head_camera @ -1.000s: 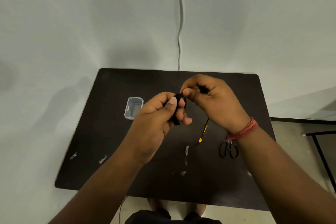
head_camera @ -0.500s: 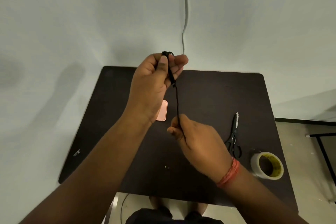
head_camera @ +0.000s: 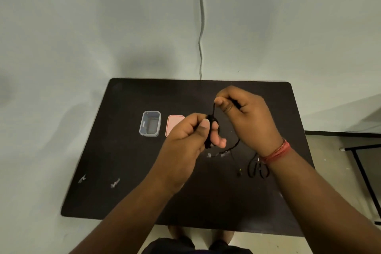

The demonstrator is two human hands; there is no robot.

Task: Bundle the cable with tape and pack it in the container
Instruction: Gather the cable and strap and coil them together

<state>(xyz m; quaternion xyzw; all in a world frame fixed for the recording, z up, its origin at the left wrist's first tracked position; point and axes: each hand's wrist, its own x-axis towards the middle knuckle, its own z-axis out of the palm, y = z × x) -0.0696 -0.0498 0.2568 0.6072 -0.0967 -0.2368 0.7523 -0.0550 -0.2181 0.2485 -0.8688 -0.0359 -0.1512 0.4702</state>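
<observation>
My left hand (head_camera: 190, 136) pinches a small coil of thin black cable (head_camera: 210, 130) above the middle of the dark table (head_camera: 127, 171). My right hand (head_camera: 245, 115), just up and to the right, grips a strand of the same cable that rises from the coil. A loose length hangs below the right hand and trails down to the table, ending in a small plug (head_camera: 239, 172). A small clear container (head_camera: 150, 123) stands open on the table to the left of my hands. Its pink lid (head_camera: 172, 122) lies beside it, partly hidden by my left hand.
Black-handled scissors (head_camera: 257, 168) lie on the table under my right wrist, partly hidden. Small scraps of tape (head_camera: 115, 182) stick to the table's left front. A grey cord (head_camera: 201, 27) runs down the wall behind. A black frame (head_camera: 362, 171) stands at the right.
My left hand has dropped from high up to mid-table with the coil. My right hand has risen from low on the cable to just above the coil. The tape roll has left the view.
</observation>
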